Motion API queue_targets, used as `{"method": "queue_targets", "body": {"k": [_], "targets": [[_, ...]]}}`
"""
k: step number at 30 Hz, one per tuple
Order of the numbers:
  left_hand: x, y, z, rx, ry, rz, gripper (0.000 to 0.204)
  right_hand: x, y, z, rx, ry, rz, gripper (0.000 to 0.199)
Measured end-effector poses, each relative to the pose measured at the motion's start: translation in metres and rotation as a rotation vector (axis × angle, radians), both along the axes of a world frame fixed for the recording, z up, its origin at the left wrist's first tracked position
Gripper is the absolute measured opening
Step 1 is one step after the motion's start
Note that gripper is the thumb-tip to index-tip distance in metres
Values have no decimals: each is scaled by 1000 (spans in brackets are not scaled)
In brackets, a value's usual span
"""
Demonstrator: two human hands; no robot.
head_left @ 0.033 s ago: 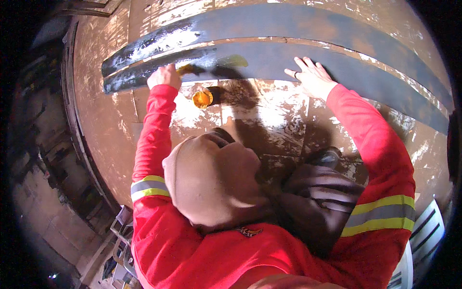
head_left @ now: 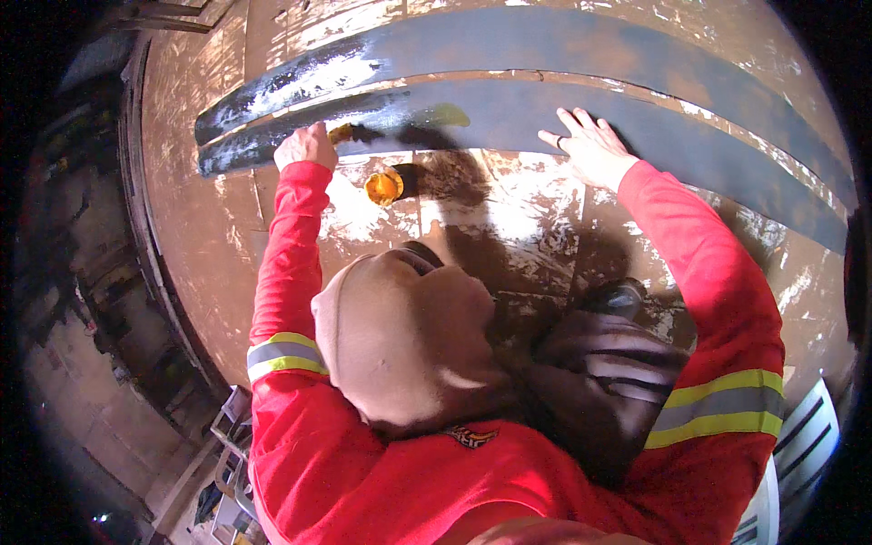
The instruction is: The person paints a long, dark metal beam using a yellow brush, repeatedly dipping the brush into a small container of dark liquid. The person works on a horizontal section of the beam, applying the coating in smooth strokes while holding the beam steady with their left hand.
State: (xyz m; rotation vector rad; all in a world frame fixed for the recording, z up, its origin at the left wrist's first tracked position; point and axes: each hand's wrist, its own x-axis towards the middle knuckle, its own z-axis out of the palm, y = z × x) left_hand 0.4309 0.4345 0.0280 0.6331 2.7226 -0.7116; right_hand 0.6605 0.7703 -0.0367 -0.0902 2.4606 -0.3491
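Note:
My left hand (head_left: 306,147) is closed around what looks like a paintbrush with a yellowish part (head_left: 341,133); its dark end touches the nearer long grey board (head_left: 509,111). Fingers hide the rest of the handle. That board's left end looks dark and glossy, and a greenish-yellow patch (head_left: 448,114) lies farther right on it. My right hand (head_left: 592,148) rests spread and flat on the same board, a dark ring on one finger. Just in front of the left hand stands a small cup (head_left: 385,187) with orange-yellow contents.
A second long grey board (head_left: 509,41) lies parallel beyond the first, its left end dark and shiny. Both lie on a brown, white-splotched floor covering (head_left: 536,209). My shoe (head_left: 618,298) is below the right hand. White slatted furniture (head_left: 804,445) stands at lower right.
My left hand and the brush have shifted slightly to the left along the nearer board. My right hand stays in nearly the same place.

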Motion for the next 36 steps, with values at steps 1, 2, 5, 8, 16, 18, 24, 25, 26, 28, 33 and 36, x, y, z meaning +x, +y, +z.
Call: {"method": "queue_targets", "body": {"k": [1,2,5,8,16,18,24,25,26,28,33,36], "targets": [[-3,-3,-1,-27,5,2,21,0,-1,0,-12,11,-8,60],[0,0,-9,-39,-18,-45,20,1,-2,-1,-25,22,-18,60],[40,62,-31,109,-178,-138,20,2,-1,-6,-58,51,-31,59],[64,110,-9,443,-372,-176,15,6,5,-8,-75,33,-30,65],[29,94,-19,-50,-228,-144,22,1,2,-9,-98,29,-40,60],[1,65,-12,-209,-164,-92,24,3,5,-7,-61,48,-32,57],[-18,7,16,-206,-110,19,23,-1,2,-3,-84,21,-52,66],[-12,12,6,-193,-109,27,23,-1,2,-4,-77,22,-51,66],[-4,18,-3,-122,-140,-23,22,0,2,-6,-71,23,-52,65],[12,35,-18,84,-246,-93,21,0,2,-7,-48,20,-48,65],[16,50,-9,577,-532,-148,20,-1,0,-2,-25,-10,-17,66],[0,12,-14,100,-270,-106,20,-1,2,3,-11,-1,-27,66]]}}
